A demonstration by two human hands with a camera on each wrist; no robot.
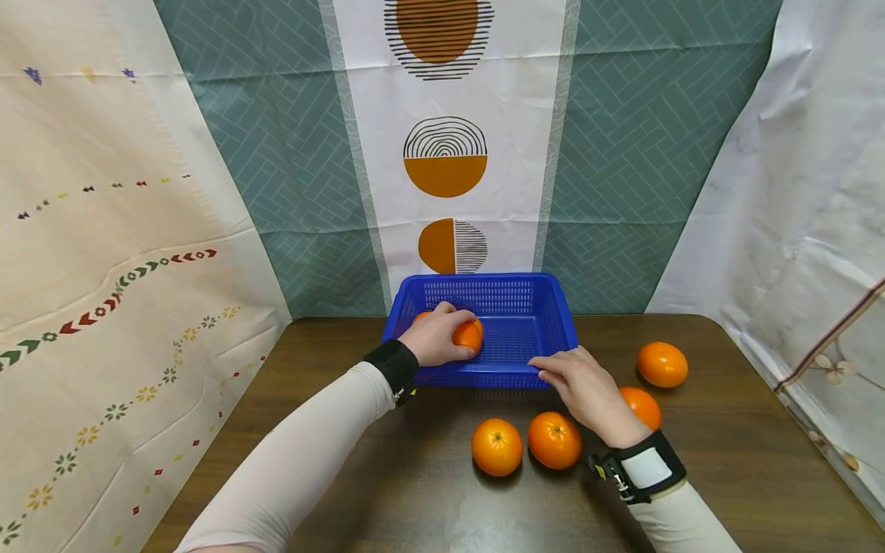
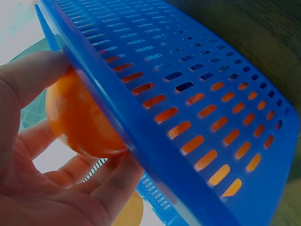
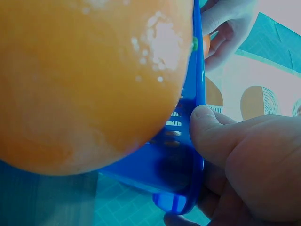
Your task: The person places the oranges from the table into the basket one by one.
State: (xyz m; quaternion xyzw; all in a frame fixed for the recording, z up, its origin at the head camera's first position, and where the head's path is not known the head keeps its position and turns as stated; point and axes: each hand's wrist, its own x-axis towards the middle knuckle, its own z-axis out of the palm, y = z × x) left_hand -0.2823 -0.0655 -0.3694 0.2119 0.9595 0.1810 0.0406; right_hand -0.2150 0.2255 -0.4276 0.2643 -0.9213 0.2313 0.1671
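Observation:
A blue plastic basket (image 1: 484, 375) with slotted sides stands at the back of the table. My left hand (image 1: 435, 336) reaches over its near left rim and grips an orange (image 1: 468, 336), thumb and fingers curled around it in the left wrist view. Another orange (image 1: 419, 316) peeks out behind that hand, mostly hidden. Orange colour also shows through the basket's side slots in the left wrist view. At the near right corner, my right hand (image 1: 588, 392) holds the rim, its thumb (image 3: 204, 125) outside and its other fingers over the inner side.
Two oranges lie in front of the basket, one left (image 1: 497, 447) and one right (image 1: 555, 440). A third orange (image 1: 641, 408) is partly behind the right hand, and another orange (image 1: 662, 364) lies farther right. Patterned cloth (image 1: 297, 153) hangs behind the wooden table (image 1: 415, 491).

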